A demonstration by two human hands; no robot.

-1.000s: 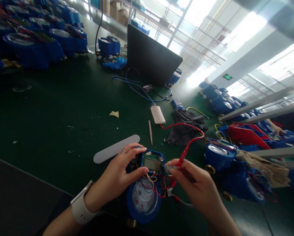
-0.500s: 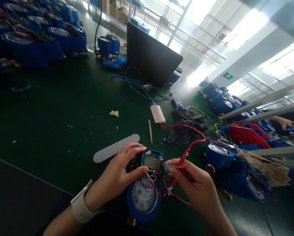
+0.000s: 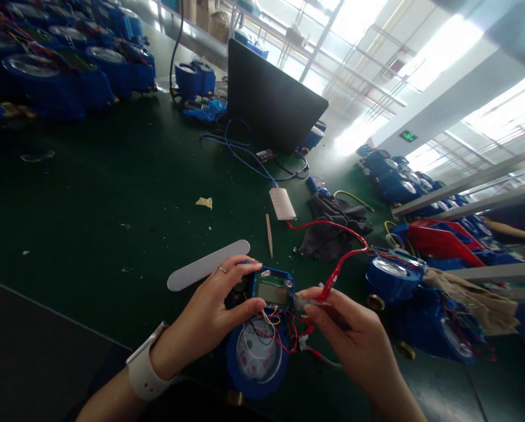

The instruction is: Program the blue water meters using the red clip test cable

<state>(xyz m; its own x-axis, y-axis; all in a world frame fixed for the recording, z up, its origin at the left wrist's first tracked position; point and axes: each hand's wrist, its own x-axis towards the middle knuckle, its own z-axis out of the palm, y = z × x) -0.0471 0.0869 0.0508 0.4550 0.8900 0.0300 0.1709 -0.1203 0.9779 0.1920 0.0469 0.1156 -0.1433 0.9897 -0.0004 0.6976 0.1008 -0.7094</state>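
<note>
In front of me stands a blue water meter (image 3: 258, 354) with a round glass dial and a brass fitting. Above its dial is a blue-framed circuit board with a small display (image 3: 272, 293), and coloured wires run between the two. My left hand (image 3: 221, 302) grips the left side of the board's housing, thumb and fingers on its edges. My right hand (image 3: 348, 328) pinches a clear connector (image 3: 304, 301) at the end of a red cable (image 3: 333, 275), held against the right edge of the housing. A red clip (image 3: 315, 353) hangs on the wires below.
The red cable leads to a white box (image 3: 282, 204) with a blue cord. Nearby lie wooden tweezers (image 3: 269, 235), a grey flat bar (image 3: 208, 265) and a dark cloth (image 3: 333, 225). A laptop (image 3: 273, 97) stands behind. More meters (image 3: 394, 269) are at right; a co-worker's arm (image 3: 512, 230) shows there.
The red light on the white box is no longer lit. My hands stay almost still at the housing. The co-worker's arm at the far right has shifted.
</note>
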